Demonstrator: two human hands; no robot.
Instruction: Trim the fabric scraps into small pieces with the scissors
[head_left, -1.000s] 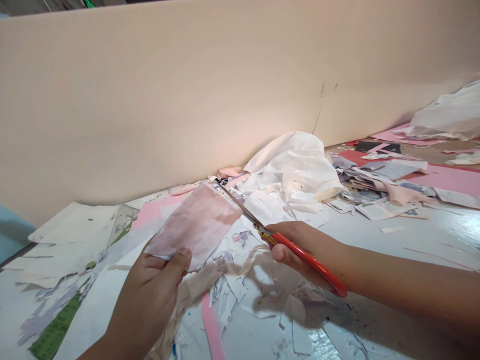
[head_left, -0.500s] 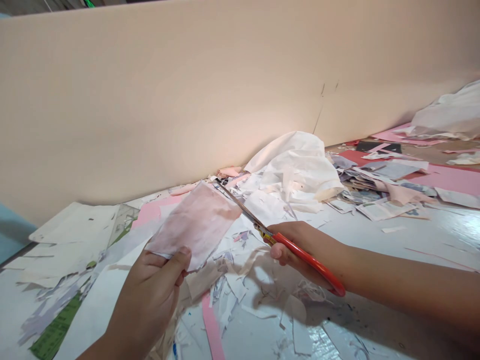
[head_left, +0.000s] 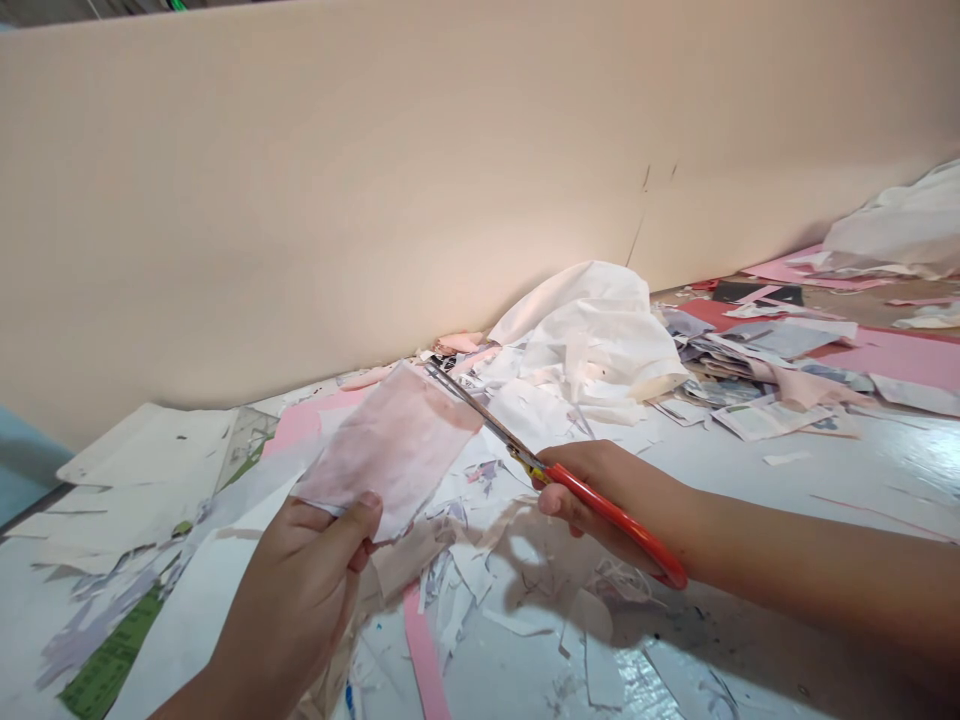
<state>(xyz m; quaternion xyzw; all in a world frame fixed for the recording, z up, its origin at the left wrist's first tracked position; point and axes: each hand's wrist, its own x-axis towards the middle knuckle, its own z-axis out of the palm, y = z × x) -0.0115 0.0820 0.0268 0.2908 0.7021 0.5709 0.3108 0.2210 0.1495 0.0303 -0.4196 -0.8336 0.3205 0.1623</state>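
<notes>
Between thumb and fingers, my left hand (head_left: 307,580) pinches a pale pinkish sheet of paper (head_left: 397,440) at its lower left corner, tilted up above the scraps. My right hand (head_left: 600,500) is wrapped round the red handles of a pair of scissors (head_left: 510,440). The scissors' blades point up and left along the paper's upper right edge, and look nearly closed; whether paper lies between them I cannot tell. Below both hands lies a litter of cut paper scraps (head_left: 469,570), with a pink strip (head_left: 424,650) among them.
A cream partition (head_left: 337,200) stands behind the white table (head_left: 735,480). Crumpled white sheets (head_left: 592,330) lean against it. White cards (head_left: 150,460) and a green printed piece (head_left: 112,655) lie at the left. Piled paper pieces (head_left: 765,370) and a pink sheet (head_left: 911,355) are at the right.
The scissors and my right hand have shifted very slightly up and left. My left hand and the paper have hardly moved.
</notes>
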